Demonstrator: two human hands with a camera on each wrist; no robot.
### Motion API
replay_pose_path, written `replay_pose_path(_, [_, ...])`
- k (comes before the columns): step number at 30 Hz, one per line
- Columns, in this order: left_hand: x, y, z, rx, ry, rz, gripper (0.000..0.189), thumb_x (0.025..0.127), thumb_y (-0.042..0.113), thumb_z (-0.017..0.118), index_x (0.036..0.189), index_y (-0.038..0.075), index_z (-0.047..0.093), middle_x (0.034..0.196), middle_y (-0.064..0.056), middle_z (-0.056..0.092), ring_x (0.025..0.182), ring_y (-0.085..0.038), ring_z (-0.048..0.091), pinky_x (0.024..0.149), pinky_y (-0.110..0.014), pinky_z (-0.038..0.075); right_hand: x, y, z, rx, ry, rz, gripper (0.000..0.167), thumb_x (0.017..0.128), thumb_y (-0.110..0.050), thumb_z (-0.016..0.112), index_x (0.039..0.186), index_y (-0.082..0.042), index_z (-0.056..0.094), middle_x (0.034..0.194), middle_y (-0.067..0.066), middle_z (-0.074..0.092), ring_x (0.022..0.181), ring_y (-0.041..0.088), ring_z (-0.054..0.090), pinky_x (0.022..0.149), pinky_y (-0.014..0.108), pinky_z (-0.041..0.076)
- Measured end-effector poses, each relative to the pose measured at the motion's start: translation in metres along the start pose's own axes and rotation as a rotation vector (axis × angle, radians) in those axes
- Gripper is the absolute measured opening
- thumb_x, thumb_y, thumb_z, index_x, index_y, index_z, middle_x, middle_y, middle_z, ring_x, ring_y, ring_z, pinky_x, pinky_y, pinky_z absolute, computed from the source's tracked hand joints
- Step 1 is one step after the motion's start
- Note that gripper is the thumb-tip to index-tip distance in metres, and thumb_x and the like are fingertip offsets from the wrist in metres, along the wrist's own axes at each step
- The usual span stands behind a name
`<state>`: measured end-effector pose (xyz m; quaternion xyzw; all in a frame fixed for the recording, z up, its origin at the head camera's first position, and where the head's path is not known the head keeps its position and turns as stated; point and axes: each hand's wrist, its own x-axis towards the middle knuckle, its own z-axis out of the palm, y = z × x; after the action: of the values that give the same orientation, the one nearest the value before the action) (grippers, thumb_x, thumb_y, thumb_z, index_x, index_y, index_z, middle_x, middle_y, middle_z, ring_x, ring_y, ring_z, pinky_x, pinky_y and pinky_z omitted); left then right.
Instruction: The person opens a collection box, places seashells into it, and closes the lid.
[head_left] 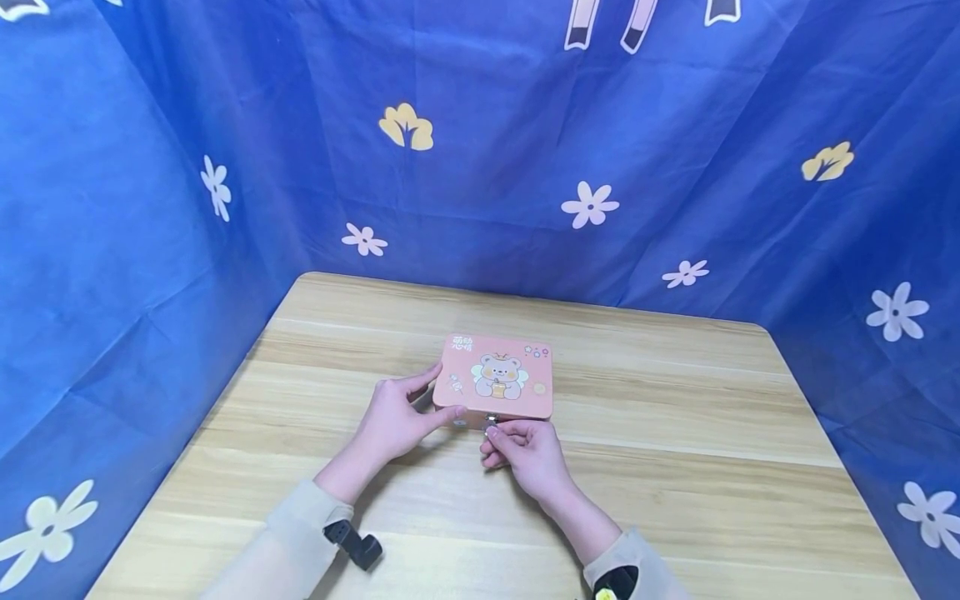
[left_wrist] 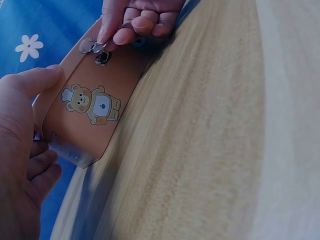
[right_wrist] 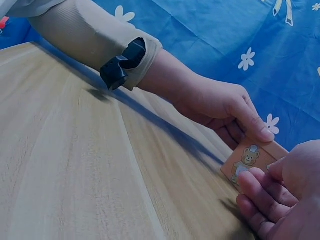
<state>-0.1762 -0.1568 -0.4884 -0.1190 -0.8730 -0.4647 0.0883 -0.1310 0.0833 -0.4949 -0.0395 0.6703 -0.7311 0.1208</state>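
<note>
A pink tin box [head_left: 493,377] with a winged bear on its lid lies on the table, lid down over the body. My left hand [head_left: 393,418] grips its left end, thumb along the front lid edge and the other fingers around the side. At the front, my right hand [head_left: 534,460] pinches the metal latch [left_wrist: 96,47] between thumb and index finger. In the left wrist view, the latch's lower end stands out from the catch [left_wrist: 103,58] on the box's front, beside a chef bear picture. The right hand's other fingers curl loosely below the thumb.
The wooden table [head_left: 675,467] has rounded far corners. A blue curtain [head_left: 487,208] with white and yellow flowers hangs behind it and along both sides. A black wrist device [head_left: 352,542] sits on the left sleeve, with another [head_left: 617,581] on the right.
</note>
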Motion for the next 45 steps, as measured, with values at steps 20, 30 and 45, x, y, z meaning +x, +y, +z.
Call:
replay_pose_path(20, [-0.0005,0.0003,0.0022,-0.027,-0.008,-0.021,0.089,0.075,0.059,0.092,0.143,0.007,0.066,0.139,-0.013,0.063,0.125,-0.031,0.065,0.086,-0.039,0.06,0.0007,0.0031,0.0001,-0.247,0.113,-0.119,0.015,0.099,-0.002,0.072,0.1,0.013,0.075,0.081,0.02,0.075,0.065,0.038,0.074,0.06,0.036,0.064])
replay_pose_path(30, [0.0013,0.0021,0.0018,-0.007,-0.015,-0.016,0.091,0.075,0.063,0.09,0.143,0.007,0.066,0.139,-0.012,0.064,0.131,-0.03,0.06,0.106,-0.045,0.054,0.0012,0.0054,0.0008,-0.346,0.168,-0.17,0.016,0.101,-0.003,0.07,0.094,0.009,0.078,0.075,0.014,0.074,0.058,0.03,0.072,0.054,0.032,0.063])
replay_pose_path(45, [0.0026,-0.0027,0.0004,0.051,-0.022,0.02,0.094,0.076,0.062,0.09,0.145,0.004,0.063,0.139,-0.019,0.062,0.068,-0.021,0.066,0.086,-0.04,0.059,-0.0007,0.0026,-0.0078,-0.328,0.154,-0.146,0.018,0.099,-0.009,0.076,0.095,0.009,0.078,0.077,0.016,0.075,0.063,0.033,0.074,0.059,0.034,0.064])
